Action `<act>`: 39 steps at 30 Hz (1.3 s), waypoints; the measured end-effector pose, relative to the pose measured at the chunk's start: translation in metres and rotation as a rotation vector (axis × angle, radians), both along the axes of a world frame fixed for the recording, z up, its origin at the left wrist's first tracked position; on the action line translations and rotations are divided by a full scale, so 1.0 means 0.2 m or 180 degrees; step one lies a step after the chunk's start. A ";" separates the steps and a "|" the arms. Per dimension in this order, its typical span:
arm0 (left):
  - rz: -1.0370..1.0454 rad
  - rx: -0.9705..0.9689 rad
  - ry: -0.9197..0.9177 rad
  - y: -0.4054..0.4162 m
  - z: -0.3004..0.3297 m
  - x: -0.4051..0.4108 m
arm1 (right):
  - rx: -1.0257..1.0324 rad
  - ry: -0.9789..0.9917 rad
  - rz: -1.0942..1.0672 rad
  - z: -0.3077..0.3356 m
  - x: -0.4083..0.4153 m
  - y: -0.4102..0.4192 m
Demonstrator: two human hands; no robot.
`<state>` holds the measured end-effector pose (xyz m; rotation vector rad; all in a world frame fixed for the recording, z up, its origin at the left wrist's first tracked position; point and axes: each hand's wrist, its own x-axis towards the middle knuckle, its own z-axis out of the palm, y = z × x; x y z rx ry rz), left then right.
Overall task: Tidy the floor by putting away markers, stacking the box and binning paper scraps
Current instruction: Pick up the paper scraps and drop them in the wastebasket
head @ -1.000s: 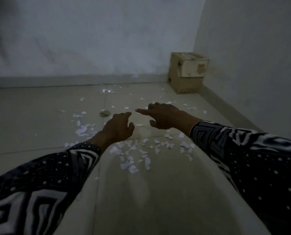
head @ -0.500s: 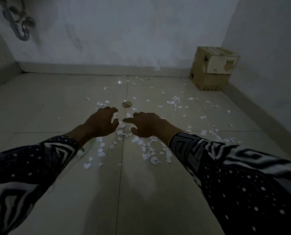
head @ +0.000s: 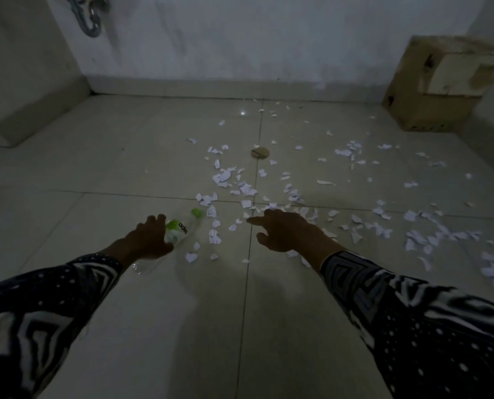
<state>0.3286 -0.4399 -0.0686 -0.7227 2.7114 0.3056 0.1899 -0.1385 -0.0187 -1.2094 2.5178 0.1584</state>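
Many white paper scraps lie scattered over the tiled floor, from the middle out to the right edge. My left hand grips a clear plastic bottle with a green label and green cap, which lies on its side on the floor. My right hand hovers low over the scraps with its fingers spread and the forefinger pointing left. A stacked cardboard box stands in the far right corner. No markers are in view.
A small round floor drain cover sits among the scraps in the middle. Metal hooks hang on the back wall at the upper left. A low ledge runs along the left wall.
The view has shifted left and down. The bottle has come into sight under my left hand, which now grips it. My right hand has moved lower over the scraps.
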 end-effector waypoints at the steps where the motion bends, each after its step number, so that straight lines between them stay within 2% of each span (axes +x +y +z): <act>1: 0.0097 0.0017 -0.0093 -0.03 -0.03 0.02 | -0.0017 -0.0015 -0.0046 0.00 -0.01 0.00; 5: 0.0407 0.0275 -0.0300 -0.08 -0.12 0.06 | -0.0221 -0.0094 -0.0283 -0.02 -0.04 0.03; 10: 0.0354 0.0075 -0.0344 -0.08 -0.18 0.05 | -0.0334 -0.0176 -0.0484 -0.05 -0.06 0.06; 13: 0.0518 0.0352 -0.0085 -0.04 -0.16 0.00 | -0.0304 -0.0237 -0.0539 -0.07 -0.05 0.07; 17: 0.0757 0.1143 0.0620 0.06 -0.07 -0.11 | -0.0499 -0.0303 -0.0643 -0.08 -0.04 0.02; 22: 0.0417 0.1816 0.1634 0.36 0.07 -0.23 | -0.1753 -0.0975 -0.1544 -0.01 -0.02 -0.11; 27: -0.0391 0.1603 0.1982 0.62 0.14 -0.28 | -0.2855 -0.2003 -0.2526 0.09 0.01 -0.18; 31: -0.0930 0.2081 0.2338 0.77 0.19 -0.30 | -0.3577 -0.2657 -0.2884 0.07 0.00 -0.14; 33: -0.1114 0.2013 0.2279 0.78 0.20 -0.29 | -0.3729 -0.2447 -0.2932 0.05 -0.01 -0.11; 37: -0.1080 0.1208 0.1799 0.67 0.24 -0.25 | -0.3517 -0.1849 -0.3071 0.01 -0.05 -0.08; 39: -0.0980 0.0858 0.1792 0.57 0.22 -0.24 | -0.3516 -0.1601 -0.3011 -0.02 -0.06 -0.06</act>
